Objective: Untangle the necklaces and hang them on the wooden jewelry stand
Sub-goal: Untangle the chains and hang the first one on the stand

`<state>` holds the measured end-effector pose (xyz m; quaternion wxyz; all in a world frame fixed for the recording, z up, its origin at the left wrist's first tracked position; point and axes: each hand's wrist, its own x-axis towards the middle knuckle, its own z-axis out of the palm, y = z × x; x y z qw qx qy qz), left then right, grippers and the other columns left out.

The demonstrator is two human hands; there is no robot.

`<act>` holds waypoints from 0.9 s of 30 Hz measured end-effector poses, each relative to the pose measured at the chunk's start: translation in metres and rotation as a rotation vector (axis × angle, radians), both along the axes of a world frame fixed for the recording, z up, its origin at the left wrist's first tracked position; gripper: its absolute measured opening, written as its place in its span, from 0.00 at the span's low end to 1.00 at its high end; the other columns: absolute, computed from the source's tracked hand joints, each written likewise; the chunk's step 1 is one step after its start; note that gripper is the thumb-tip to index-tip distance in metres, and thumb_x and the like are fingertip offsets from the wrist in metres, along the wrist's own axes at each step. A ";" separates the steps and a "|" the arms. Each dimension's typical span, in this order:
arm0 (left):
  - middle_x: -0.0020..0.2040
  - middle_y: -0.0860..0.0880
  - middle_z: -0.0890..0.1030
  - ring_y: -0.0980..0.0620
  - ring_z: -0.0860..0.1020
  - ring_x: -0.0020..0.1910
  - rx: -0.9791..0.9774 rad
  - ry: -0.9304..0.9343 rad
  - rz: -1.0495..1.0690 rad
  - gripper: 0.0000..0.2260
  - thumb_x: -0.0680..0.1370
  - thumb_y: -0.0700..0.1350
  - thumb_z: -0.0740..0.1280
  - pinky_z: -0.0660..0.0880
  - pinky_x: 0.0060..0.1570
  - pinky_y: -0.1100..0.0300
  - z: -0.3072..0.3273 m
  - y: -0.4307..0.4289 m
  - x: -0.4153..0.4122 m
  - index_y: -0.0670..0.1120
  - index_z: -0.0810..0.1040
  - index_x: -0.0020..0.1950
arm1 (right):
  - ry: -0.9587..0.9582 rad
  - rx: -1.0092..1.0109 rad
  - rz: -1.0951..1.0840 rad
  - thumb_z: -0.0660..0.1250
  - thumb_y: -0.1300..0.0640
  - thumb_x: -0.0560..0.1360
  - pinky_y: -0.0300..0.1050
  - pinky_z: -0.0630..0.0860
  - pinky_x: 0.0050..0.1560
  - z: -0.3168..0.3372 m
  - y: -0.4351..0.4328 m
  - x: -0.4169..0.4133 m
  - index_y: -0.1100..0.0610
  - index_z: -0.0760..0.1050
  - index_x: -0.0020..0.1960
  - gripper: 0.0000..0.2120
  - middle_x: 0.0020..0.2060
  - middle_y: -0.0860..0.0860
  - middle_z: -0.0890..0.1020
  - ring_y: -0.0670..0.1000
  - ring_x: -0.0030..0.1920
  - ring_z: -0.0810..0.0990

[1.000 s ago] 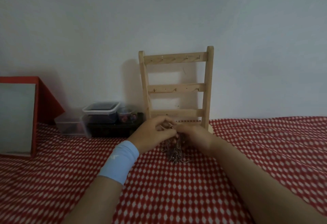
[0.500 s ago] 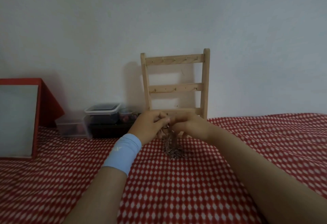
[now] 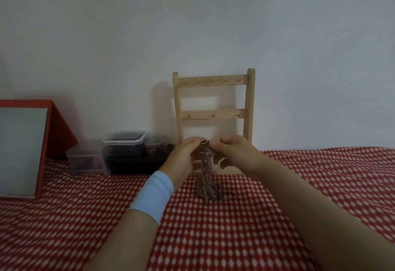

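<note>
A tangled bunch of metal necklaces (image 3: 206, 176) hangs from my fingers, its lower end heaped on the red-and-white cloth (image 3: 213, 228). My left hand (image 3: 183, 159), with a light blue wristband, and my right hand (image 3: 235, 153) pinch the top of the bunch together, fingertips almost touching. Right behind them the wooden jewelry stand (image 3: 213, 82) leans upright at the white wall. Its two visible rails carry small hooks with nothing on them; my hands hide its lower rail.
Clear plastic containers (image 3: 124, 146) and a dark tray (image 3: 136, 163) stand left of the stand by the wall. A red box with a pale panel (image 3: 23, 148) is at the far left. The patterned cloth stretches to the right and toward me.
Both hands have lifted the top of the necklace bunch higher, so the chains now hang stretched above the cloth. The view has tilted up a little.
</note>
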<state>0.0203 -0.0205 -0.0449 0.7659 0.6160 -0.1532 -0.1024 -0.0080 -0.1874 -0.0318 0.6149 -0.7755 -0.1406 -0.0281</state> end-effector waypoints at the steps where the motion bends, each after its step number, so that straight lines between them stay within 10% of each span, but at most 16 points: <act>1: 0.49 0.42 0.83 0.45 0.81 0.47 -0.013 0.035 -0.048 0.12 0.82 0.45 0.60 0.78 0.43 0.54 -0.001 0.001 -0.001 0.42 0.79 0.58 | 0.008 0.002 -0.020 0.63 0.55 0.84 0.40 0.75 0.37 0.000 -0.001 0.000 0.56 0.81 0.46 0.12 0.38 0.50 0.82 0.47 0.37 0.79; 9: 0.41 0.48 0.83 0.49 0.81 0.42 0.398 -0.206 0.013 0.07 0.78 0.43 0.69 0.78 0.54 0.50 -0.004 0.016 0.003 0.48 0.84 0.42 | 0.068 -0.007 -0.053 0.58 0.51 0.85 0.40 0.74 0.33 -0.001 0.002 0.000 0.58 0.79 0.48 0.16 0.39 0.53 0.81 0.48 0.35 0.79; 16: 0.53 0.48 0.84 0.49 0.82 0.54 0.370 -0.281 0.009 0.13 0.75 0.41 0.72 0.77 0.58 0.55 0.006 0.014 0.001 0.50 0.79 0.58 | 0.032 -0.057 -0.054 0.59 0.50 0.85 0.40 0.75 0.36 0.000 0.004 -0.004 0.56 0.79 0.47 0.16 0.33 0.48 0.81 0.46 0.33 0.79; 27: 0.50 0.45 0.83 0.54 0.81 0.46 0.378 -0.289 0.028 0.13 0.81 0.40 0.65 0.77 0.42 0.67 0.015 0.019 -0.003 0.47 0.74 0.65 | 0.043 -0.155 0.055 0.65 0.52 0.83 0.40 0.70 0.33 0.004 -0.002 -0.008 0.51 0.80 0.43 0.12 0.31 0.47 0.78 0.47 0.30 0.72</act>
